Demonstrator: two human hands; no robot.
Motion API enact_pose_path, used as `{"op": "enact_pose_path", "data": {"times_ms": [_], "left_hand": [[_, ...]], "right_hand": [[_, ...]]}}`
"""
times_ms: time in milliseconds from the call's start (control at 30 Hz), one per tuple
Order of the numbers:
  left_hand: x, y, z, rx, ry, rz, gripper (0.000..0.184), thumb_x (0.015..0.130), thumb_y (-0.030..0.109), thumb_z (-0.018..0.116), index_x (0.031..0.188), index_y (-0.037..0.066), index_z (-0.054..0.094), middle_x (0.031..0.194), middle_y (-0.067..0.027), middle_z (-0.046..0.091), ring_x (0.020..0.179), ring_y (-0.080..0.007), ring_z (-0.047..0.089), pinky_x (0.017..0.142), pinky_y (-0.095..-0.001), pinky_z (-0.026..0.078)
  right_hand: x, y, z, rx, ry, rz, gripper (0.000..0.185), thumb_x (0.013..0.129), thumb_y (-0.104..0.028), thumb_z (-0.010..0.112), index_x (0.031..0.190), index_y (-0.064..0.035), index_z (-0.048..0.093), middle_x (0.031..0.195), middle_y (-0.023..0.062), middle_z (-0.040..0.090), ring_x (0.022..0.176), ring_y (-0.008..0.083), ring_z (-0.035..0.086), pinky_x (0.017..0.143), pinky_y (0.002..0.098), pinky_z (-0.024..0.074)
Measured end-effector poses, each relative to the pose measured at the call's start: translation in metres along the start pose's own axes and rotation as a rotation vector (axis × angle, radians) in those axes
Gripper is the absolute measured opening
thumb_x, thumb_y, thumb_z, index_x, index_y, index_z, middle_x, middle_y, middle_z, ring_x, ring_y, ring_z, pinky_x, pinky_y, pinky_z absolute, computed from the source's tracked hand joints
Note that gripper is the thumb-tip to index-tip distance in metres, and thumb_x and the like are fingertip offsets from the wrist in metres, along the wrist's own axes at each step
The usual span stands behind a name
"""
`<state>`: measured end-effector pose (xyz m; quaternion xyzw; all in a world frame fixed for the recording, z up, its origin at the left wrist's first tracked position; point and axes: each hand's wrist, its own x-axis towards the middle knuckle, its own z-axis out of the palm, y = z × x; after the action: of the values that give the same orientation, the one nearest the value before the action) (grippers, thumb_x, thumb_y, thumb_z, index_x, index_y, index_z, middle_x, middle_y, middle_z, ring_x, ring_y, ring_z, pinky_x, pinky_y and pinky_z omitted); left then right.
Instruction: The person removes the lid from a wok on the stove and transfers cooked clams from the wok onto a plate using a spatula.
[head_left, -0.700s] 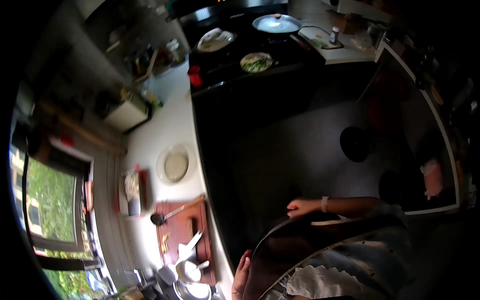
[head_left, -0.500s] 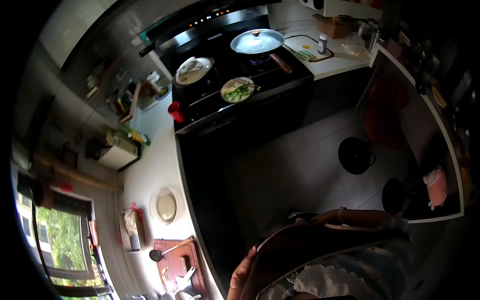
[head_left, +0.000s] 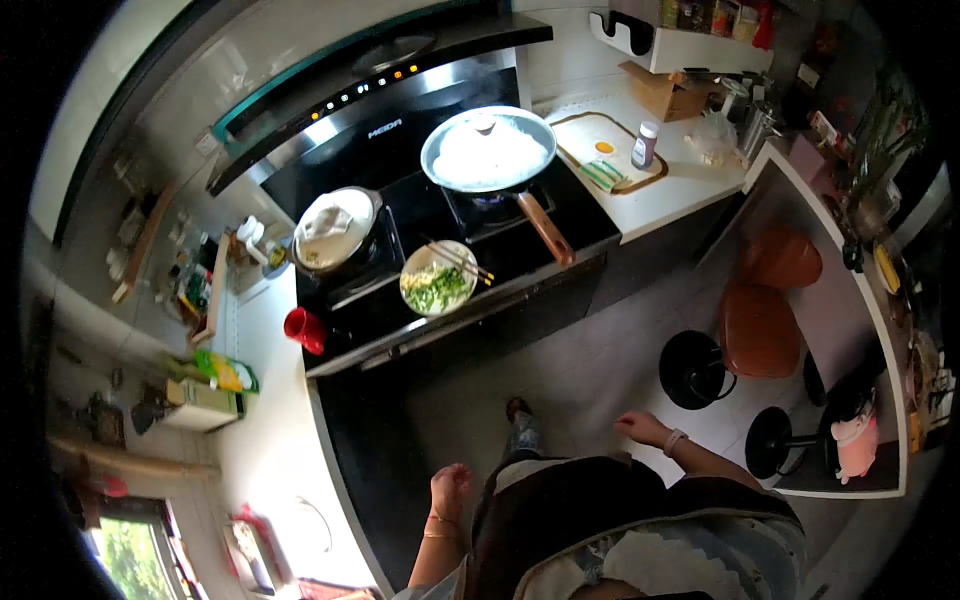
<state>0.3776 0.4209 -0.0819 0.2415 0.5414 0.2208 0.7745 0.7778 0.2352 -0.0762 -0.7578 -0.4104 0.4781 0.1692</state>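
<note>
Both hands hang near my dark apron, away from the counter and stove. My left hand (head_left: 450, 486) is at the lower middle with its fingers curled; whether anything is inside is hidden. My right hand (head_left: 642, 428), below a wrist band, is loosely closed over the floor, its fingertips too small to make out. Ahead on the black stove (head_left: 405, 225) stands a pan with a glass lid (head_left: 487, 150) over a lit burner. A pot (head_left: 335, 230) with a pale cloth-like thing sits at the left. A bowl of chopped greens (head_left: 438, 285) with chopsticks across it is at the front.
A red cup (head_left: 305, 330) stands at the stove's left corner. Right of the stove lie a cutting board (head_left: 610, 150) and a bottle (head_left: 645, 145). Brown stools (head_left: 760, 330) and a pink plush toy (head_left: 855, 445) are at the right. A white counter (head_left: 270, 430) runs along the left.
The view has turned toward the stove, which now fills more of the upper middle. The left counter's chopping board has mostly left view. Both hands have come away from the apron's edge.
</note>
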Motion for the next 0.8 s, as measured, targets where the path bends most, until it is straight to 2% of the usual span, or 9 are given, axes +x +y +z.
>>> {"op": "enact_pose_path", "data": {"times_ms": [67,200,333,433,500,567,633,733,800], "left_hand": [[0.041,0.046,0.025,0.135,0.091,0.007,0.011,0.085,0.011,0.053,0.087,0.002,0.060,0.077,-0.0067,0.062,0.065,-0.0167,0.059,0.055,-0.0260,0.047],[0.087,0.117,0.089,0.233,0.005,0.109,0.013,0.087,0.013,0.053,0.087,0.001,0.059,0.074,-0.0068,0.061,0.062,-0.0139,0.059,0.052,-0.0241,0.048],[0.113,0.144,0.135,0.325,-0.101,0.117,0.015,0.088,0.013,0.052,0.088,0.000,0.058,0.073,-0.0095,0.063,0.056,-0.0139,0.059,0.053,-0.0231,0.050],[0.134,0.138,0.145,0.322,-0.145,0.042,0.015,0.088,0.012,0.051,0.087,-0.002,0.058,0.072,-0.0106,0.063,0.054,-0.0156,0.059,0.051,-0.0247,0.050],[0.144,0.121,0.155,0.359,-0.157,0.010,0.014,0.087,0.011,0.051,0.087,-0.002,0.058,0.072,-0.0104,0.063,0.055,-0.0163,0.059,0.050,-0.0251,0.050],[0.158,0.098,0.164,0.109,0.020,0.023,0.014,0.087,0.010,0.051,0.086,-0.003,0.057,0.072,-0.0110,0.061,0.055,-0.0176,0.060,0.046,-0.0254,0.049],[0.174,0.074,0.162,0.058,0.112,0.039,0.014,0.087,0.010,0.051,0.085,-0.003,0.057,0.072,-0.0112,0.061,0.055,-0.0179,0.060,0.044,-0.0253,0.049],[0.171,0.059,0.201,0.006,0.329,0.016,0.014,0.087,0.008,0.050,0.082,-0.004,0.057,0.072,-0.0122,0.061,0.054,-0.0183,0.059,0.041,-0.0257,0.047],[0.168,0.046,0.228,-0.043,0.431,-0.065,0.015,0.087,0.007,0.049,0.080,-0.003,0.056,0.068,-0.0112,0.060,0.055,-0.0185,0.060,0.040,-0.0263,0.047]], "right_hand": [[0.009,-0.022,-0.029,0.032,0.163,-0.023,0.034,0.089,-0.035,0.052,0.089,-0.0033,0.062,0.088,0.0149,0.063,0.079,0.0268,0.060,0.071,0.0440,0.0459],[0.035,-0.020,-0.079,-0.094,0.240,0.073,0.036,0.084,-0.031,0.057,0.099,0.0008,0.065,0.090,0.0169,0.066,0.085,0.0290,0.064,0.076,0.0356,0.0497],[0.072,-0.020,-0.146,-0.114,0.521,-0.001,0.033,0.083,-0.027,0.057,0.093,0.0026,0.065,0.080,0.0197,0.064,0.073,0.0314,0.063,0.067,0.0387,0.0483],[0.119,-0.034,-0.219,-0.104,0.684,0.079,0.029,0.083,-0.024,0.057,0.093,0.0025,0.063,0.086,0.0196,0.065,0.081,0.0308,0.063,0.072,0.0368,0.0489],[0.140,-0.048,-0.288,-0.048,0.739,-0.090,0.026,0.082,-0.024,0.057,0.092,-0.0007,0.062,0.084,0.0207,0.064,0.080,0.0368,0.062,0.072,0.0447,0.0482],[0.188,-0.048,-0.353,0.039,0.808,-0.116,0.026,0.080,-0.022,0.059,0.094,0.0000,0.061,0.085,0.0205,0.064,0.083,0.0359,0.062,0.073,0.0425,0.0482],[0.262,-0.017,-0.406,-0.034,0.984,-0.141,0.036,0.079,-0.022,0.065,0.105,0.0022,0.059,0.095,0.0162,0.066,0.087,0.0274,0.063,0.077,0.0355,0.0486],[0.328,-0.026,-0.475,0.162,1.052,-0.146,0.049,0.072,-0.021,0.073,0.110,0.0037,0.053,0.104,0.0170,0.060,0.099,0.0272,0.057,0.086,0.0351,0.0458],[0.372,-0.022,-0.502,0.051,1.427,-0.337,0.053,0.066,-0.016,0.077,0.110,0.0013,0.053,0.107,0.0161,0.058,0.104,0.0267,0.055,0.088,0.0357,0.0444]]}}
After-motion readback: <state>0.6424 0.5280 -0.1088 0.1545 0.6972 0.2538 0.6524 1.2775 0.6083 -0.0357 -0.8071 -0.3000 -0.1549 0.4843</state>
